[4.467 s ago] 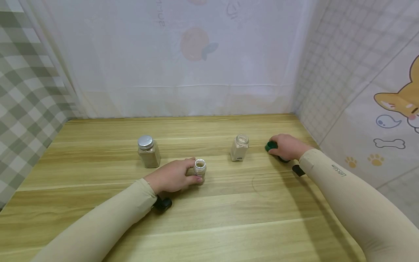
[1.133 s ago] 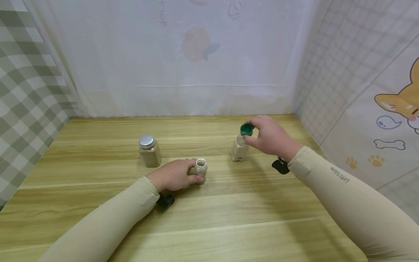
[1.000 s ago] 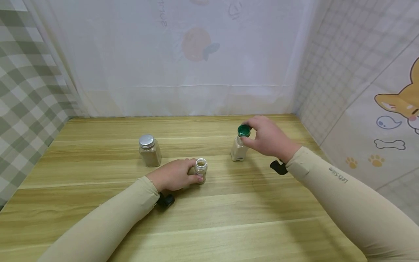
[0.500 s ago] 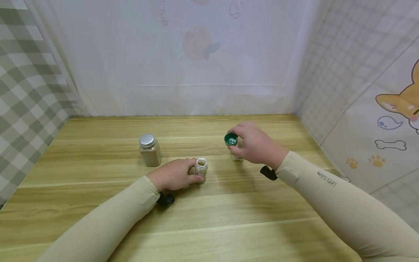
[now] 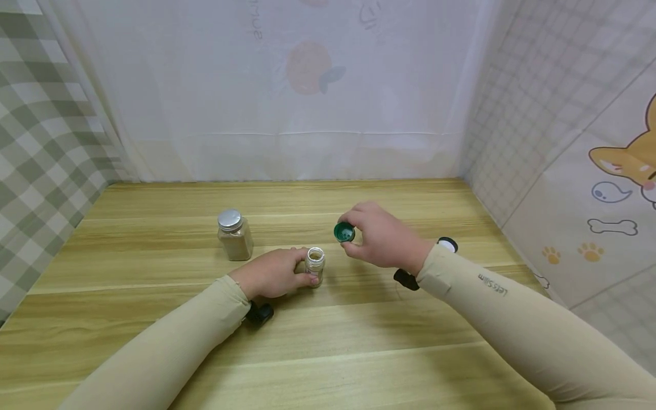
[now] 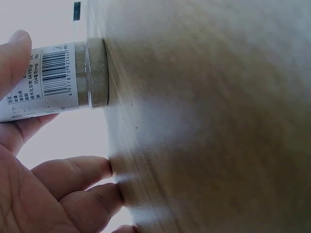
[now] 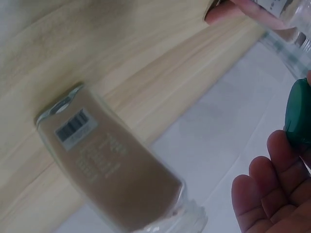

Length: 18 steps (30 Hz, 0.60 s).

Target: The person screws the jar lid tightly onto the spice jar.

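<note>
While the left hand (image 5: 274, 273) gripped an uncapped glass jar (image 5: 315, 269) upright on the worktop (image 5: 359, 347), the right hand (image 5: 381, 236) pinched a green cap (image 5: 344, 232) near the jar, not touching.

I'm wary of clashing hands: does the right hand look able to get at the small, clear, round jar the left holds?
Probably yes: the jar is open on top; the left hand grips its side. But the right hand holds a round green plastic cap.

The far right jar (image 7: 121, 170) is totally hidden behind the right hand (image 5: 381, 236) in head view; right wrist cam blurs its lettering (image 7: 99, 158) and crops the green cap (image 7: 298, 112), ugh.
</note>
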Tool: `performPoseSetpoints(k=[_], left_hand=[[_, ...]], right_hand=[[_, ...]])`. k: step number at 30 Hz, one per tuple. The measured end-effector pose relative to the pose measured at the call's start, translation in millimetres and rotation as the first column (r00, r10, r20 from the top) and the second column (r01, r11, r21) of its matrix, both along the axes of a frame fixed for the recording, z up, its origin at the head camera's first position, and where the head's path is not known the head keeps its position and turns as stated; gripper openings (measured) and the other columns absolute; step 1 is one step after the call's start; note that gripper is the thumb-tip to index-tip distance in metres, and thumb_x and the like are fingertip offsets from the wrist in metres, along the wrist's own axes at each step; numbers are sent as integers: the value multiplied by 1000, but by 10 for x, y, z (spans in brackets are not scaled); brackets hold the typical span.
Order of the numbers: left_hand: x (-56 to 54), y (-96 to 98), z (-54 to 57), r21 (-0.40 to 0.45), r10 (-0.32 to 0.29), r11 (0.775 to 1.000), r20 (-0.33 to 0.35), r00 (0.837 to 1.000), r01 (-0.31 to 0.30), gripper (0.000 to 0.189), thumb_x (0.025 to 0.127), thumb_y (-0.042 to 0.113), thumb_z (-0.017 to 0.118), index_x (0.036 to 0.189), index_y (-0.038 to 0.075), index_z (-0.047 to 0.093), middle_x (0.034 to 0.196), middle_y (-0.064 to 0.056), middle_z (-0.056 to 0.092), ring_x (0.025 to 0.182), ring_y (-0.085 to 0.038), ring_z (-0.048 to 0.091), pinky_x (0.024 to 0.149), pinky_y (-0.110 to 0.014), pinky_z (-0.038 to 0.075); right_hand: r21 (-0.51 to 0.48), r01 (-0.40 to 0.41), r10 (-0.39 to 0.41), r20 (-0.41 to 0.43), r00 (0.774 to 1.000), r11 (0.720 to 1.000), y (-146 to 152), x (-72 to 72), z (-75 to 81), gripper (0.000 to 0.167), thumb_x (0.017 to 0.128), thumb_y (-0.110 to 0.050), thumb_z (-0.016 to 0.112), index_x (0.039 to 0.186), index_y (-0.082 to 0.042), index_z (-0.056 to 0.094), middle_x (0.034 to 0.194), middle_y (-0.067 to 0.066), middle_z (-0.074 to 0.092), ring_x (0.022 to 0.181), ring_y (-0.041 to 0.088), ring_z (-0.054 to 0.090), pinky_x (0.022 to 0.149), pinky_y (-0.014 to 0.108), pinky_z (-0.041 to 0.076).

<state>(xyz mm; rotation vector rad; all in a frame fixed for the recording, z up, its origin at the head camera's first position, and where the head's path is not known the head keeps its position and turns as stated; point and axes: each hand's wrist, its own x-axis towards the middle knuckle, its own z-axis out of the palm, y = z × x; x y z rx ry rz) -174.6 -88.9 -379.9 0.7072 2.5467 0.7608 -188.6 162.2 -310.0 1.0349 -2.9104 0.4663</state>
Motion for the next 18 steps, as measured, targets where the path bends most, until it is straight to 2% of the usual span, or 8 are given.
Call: performPoseSetpoints(k=[13, 18], left_hand=[[1, 8, 3, -7, 5, 1000, -18, 1000, -5, 21, 99, 45, 72, 114, 33, 63, 125, 4, 69, 123, -20, 64, 111, -47, 49], [-1, 5, 2, -11, 10, 1000, -22, 1000, -10, 24, 100, 45, 72, 119, 33, 64, 128, 3, 69, 124, -21, 64, 111, -48, 49]], right_hand=[[44, -40, 40, 3, 999, 998, -130, 46, -108, 26, 94, -21, 77, 115, -7, 72, 106, 2, 68, 106, 25, 58, 93, 38, 53], [61, -51, 51, -8, 999, 997, -161, 55, -140, 27, 94, -23, 78, 116, -8, 72, 106, 2, 67, 105, 24, 59, 92, 37, 54]])
